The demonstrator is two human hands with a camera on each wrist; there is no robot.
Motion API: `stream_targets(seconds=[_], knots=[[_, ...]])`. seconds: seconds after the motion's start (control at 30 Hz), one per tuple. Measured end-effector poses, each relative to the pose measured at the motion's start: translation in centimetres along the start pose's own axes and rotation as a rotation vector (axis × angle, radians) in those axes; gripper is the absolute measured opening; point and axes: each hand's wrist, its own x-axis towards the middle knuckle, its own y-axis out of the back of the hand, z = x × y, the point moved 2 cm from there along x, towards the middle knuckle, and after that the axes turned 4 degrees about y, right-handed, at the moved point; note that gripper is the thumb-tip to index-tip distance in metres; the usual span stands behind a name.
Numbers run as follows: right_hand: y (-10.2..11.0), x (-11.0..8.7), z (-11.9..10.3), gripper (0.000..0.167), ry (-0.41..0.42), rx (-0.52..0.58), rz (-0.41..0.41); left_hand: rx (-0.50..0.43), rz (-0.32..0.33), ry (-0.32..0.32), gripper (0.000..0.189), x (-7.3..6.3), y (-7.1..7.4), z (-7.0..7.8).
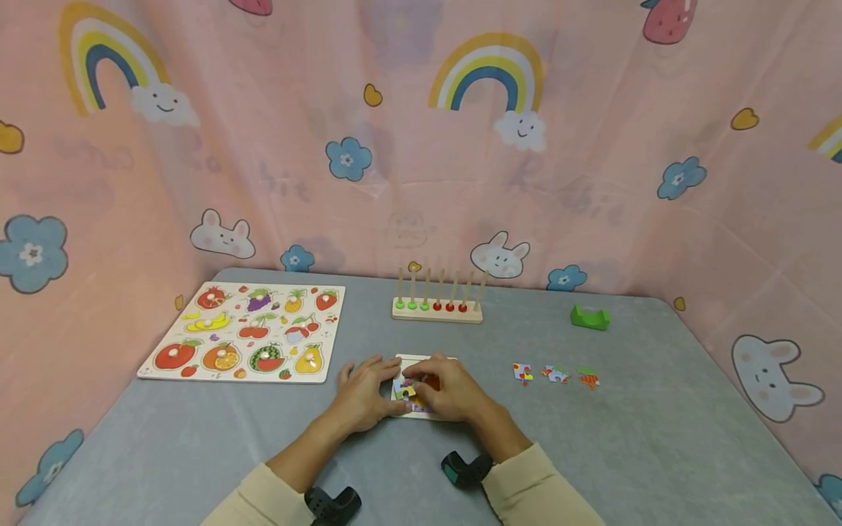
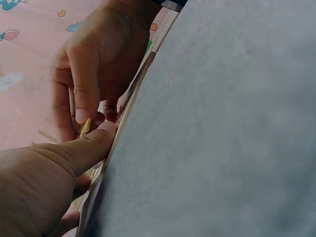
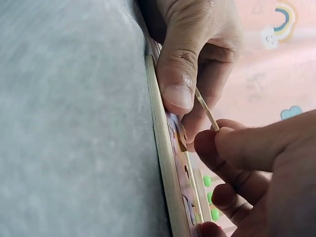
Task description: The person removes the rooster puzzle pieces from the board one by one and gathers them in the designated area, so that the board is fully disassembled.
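Observation:
A small jigsaw puzzle board [image 1: 409, 358] with a pale wooden rim lies on the table in front of me, partly covered by both hands. My left hand [image 1: 360, 396] holds it at the left side, thumb over the near edge and fingers along the left edge. Above the board, my right hand [image 1: 454, 389] pinches a thin puzzle piece [image 3: 207, 111] between thumb and fingertips. In the right wrist view the piece is tilted, with its far end close to the left hand's fingers. Colourful printed pieces show in the board [image 3: 183, 168] below.
Three loose puzzle pieces [image 1: 555, 374] lie in a row at the right. A fruit peg board [image 1: 243, 332] is at the left. Behind stands a wooden peg rack [image 1: 437, 314] with green and red beads. A green curved block [image 1: 590, 318] sits at the back right.

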Motion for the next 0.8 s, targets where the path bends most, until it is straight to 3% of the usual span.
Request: stream_targets(seconds=[0.33, 0.6, 0.8], knots=[[-0.01, 0.06, 0.04, 0.033, 0.033, 0.043, -0.037, 0.016, 0.022, -0.029, 0.067, 0.12, -0.10, -0.19], [-0.14, 0.49, -0.22, 0.033, -0.024, 0.015, -0.047, 0.008, 0.015, -0.029, 0.065, 0.14, 0.29, -0.30], [0.46, 0.11, -0.25, 0.030, -0.075, 0.082, -0.016, 0.011, -0.007, -0.010, 0.066, -0.03, 0.04, -0.12]])
